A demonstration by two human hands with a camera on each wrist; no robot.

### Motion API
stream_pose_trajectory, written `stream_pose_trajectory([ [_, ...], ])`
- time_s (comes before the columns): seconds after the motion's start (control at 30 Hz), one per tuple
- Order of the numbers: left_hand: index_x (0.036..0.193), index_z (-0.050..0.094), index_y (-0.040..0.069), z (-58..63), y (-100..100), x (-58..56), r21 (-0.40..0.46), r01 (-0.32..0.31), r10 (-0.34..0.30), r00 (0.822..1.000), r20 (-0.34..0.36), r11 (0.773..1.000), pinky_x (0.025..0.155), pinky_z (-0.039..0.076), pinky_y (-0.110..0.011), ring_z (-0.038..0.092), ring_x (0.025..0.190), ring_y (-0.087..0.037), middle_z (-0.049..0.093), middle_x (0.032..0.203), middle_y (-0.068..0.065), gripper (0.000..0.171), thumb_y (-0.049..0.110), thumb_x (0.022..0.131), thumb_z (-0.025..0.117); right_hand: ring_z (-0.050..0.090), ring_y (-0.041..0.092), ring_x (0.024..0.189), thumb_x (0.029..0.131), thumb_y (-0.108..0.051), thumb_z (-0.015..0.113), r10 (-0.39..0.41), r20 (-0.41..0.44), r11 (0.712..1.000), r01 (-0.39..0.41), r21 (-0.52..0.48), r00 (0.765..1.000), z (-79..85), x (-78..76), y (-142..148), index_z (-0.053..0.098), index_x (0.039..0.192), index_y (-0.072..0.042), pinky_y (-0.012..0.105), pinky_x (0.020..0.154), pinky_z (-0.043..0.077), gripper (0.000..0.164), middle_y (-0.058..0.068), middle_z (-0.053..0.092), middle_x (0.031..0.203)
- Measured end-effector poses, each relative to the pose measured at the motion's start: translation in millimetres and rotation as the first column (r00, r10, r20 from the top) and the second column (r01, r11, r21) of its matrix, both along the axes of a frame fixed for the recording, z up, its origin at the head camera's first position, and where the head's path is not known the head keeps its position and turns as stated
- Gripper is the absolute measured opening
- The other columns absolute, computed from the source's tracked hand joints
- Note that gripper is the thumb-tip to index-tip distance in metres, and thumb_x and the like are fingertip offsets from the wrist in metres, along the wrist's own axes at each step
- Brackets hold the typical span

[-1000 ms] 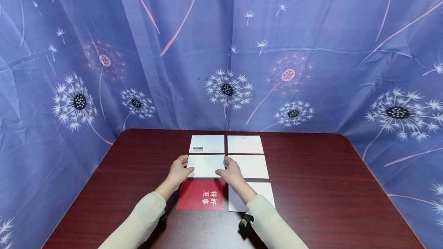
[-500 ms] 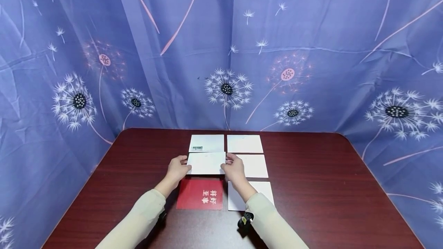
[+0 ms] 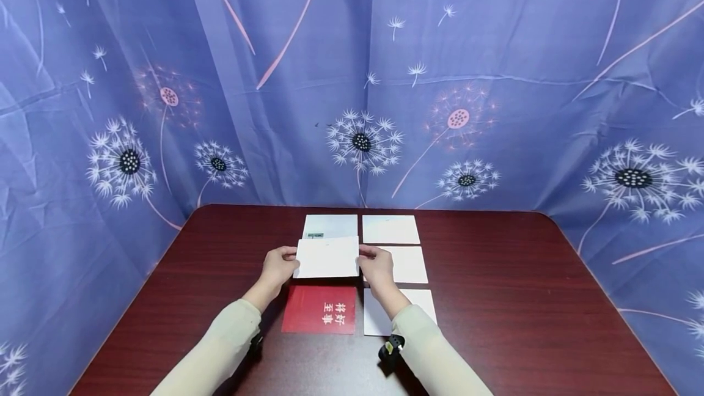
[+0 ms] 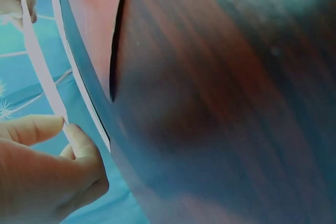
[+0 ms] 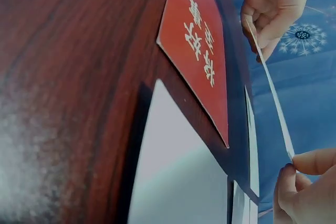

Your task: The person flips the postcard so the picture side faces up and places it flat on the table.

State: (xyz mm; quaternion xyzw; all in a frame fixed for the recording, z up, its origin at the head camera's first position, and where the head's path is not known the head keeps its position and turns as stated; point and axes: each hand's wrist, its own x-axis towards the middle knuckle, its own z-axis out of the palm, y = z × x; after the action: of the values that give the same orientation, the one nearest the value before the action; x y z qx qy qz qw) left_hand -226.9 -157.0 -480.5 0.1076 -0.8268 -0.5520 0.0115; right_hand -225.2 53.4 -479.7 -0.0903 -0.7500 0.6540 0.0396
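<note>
A plain white card (image 3: pixel 328 258) is raised off the table between both hands, its far edge overlapping the back-left card in the head view. My left hand (image 3: pixel 277 269) pinches its left edge between thumb and fingers. At the opposite edge, my right hand (image 3: pixel 378 267) pinches it the same way. Seen edge-on in the right wrist view, the thin card (image 5: pixel 275 98) is nearly straight and well above the table. Just in front of it lies a red card (image 3: pixel 308 310) with white characters. The underside of the held card is hidden from the head view.
On the dark red wooden table (image 3: pixel 495 298), white cards lie at back left (image 3: pixel 332 225), back right (image 3: pixel 390 230), middle right (image 3: pixel 409 264) and front right (image 3: pixel 412 304). A small picture marks the back-left one. Behind the table hangs a blue dandelion-patterned curtain (image 3: pixel 308 139).
Both hands have lifted the white card from its place in the left column. It has risen and tilted slightly, and now covers the near part of the back-left card in the head view.
</note>
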Motion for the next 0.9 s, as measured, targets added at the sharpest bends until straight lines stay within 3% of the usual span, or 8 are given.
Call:
stream_pose_trajectory([
  [0.2,0.116,0.061,-0.01,0.0,-3.3,-0.7,0.086,-0.009,0.008,1.0,0.007,0.996,0.053,0.05,-0.024,0.054,0.062,-0.014,0.059,0.079,-0.011,0.036,-0.011,0.08,0.056,0.056,0.01,0.071,0.08,0.01,0.061,-0.019,-0.008,1.0,0.019,0.0,1.0,-2.0,-1.7,0.4,0.068,0.109,0.007,0.016,0.059,0.048,0.03,0.017,0.067,0.089],
  [0.47,0.119,0.063,-0.003,4.5,-8.7,-3.1,0.067,-0.033,0.031,0.999,0.024,0.997,0.056,0.055,-0.029,0.059,0.06,-0.013,0.06,0.079,-0.009,0.038,-0.008,0.082,0.058,0.062,0.011,0.067,0.083,0.009,0.061,0.006,0.008,0.999,-0.006,-0.044,1.0,-1.2,-2.2,1.3,0.069,0.109,0.005,0.025,0.066,0.058,0.028,0.014,0.062,0.088],
  [0.67,0.115,0.065,-0.001,7.0,-9.0,-3.6,0.1,-0.06,0.06,0.998,0.0,0.993,0.058,0.057,-0.03,0.062,0.06,-0.014,0.061,0.075,-0.008,0.035,-0.008,0.081,0.058,0.063,0.012,0.06,0.08,0.01,0.064,-0.036,-0.027,0.997,0.034,-0.073,0.999,-3.0,-4.5,0.3,0.072,0.104,0.005,0.028,0.06,0.058,0.026,0.015,0.065,0.083],
  [0.9,0.112,0.067,-0.002,13.0,-8.4,-2.7,0.108,-0.062,0.066,0.997,-0.035,0.992,0.06,0.057,-0.032,0.06,0.059,-0.014,0.063,0.075,-0.007,0.031,-0.006,0.082,0.06,0.067,0.021,0.059,0.078,0.01,0.065,-0.068,-0.063,0.996,0.064,-0.069,0.996,-0.7,-4.4,-0.4,0.072,0.091,0.008,0.036,0.062,0.059,0.015,0.017,0.068,0.08],
])
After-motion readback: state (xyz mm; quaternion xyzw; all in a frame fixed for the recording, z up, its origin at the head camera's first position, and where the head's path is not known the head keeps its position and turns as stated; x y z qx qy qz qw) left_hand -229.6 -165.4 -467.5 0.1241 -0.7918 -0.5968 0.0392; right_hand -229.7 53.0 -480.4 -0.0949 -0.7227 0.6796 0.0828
